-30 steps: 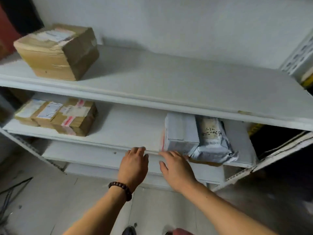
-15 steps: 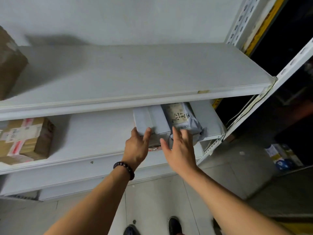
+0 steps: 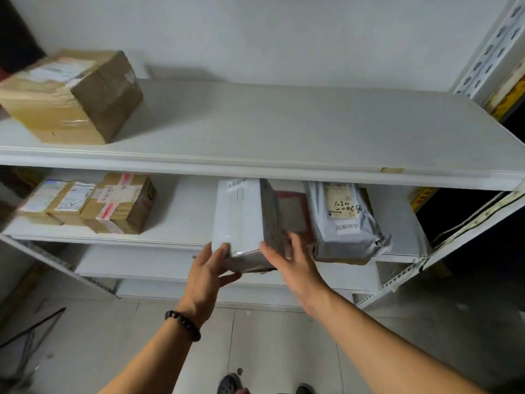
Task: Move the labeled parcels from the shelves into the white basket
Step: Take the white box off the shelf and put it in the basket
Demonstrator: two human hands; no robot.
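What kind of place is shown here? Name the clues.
Probably a parcel storeroom or pickup point: white metal shelving, taped cardboard boxes with shipping labels, and a grey mailer bag with a handwritten number.

Parcel storeroom: white metal shelving (image 3: 255, 163), labelled parcels (image 3: 116, 203).

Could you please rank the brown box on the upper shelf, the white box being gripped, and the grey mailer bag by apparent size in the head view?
1. brown box
2. white box and grey mailer bag: too alike to rank.
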